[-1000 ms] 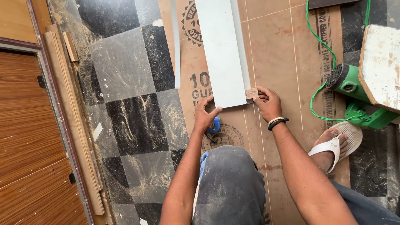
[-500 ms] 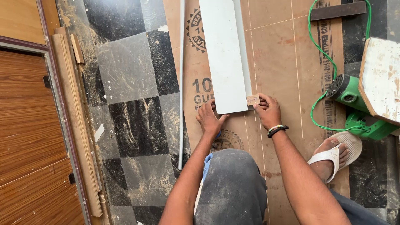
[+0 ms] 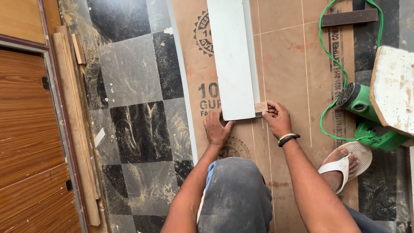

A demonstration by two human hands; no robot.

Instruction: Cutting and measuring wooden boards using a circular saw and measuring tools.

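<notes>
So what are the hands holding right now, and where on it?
The right hand pinches a small wooden block against the near right corner of the white board. The left hand presses on the board's near end.

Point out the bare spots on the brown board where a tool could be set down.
Free: the brown board between the white panel and the green cable. Crowded: the panel's near end, where the left hand and right hand press, and by the green power tool.
</notes>
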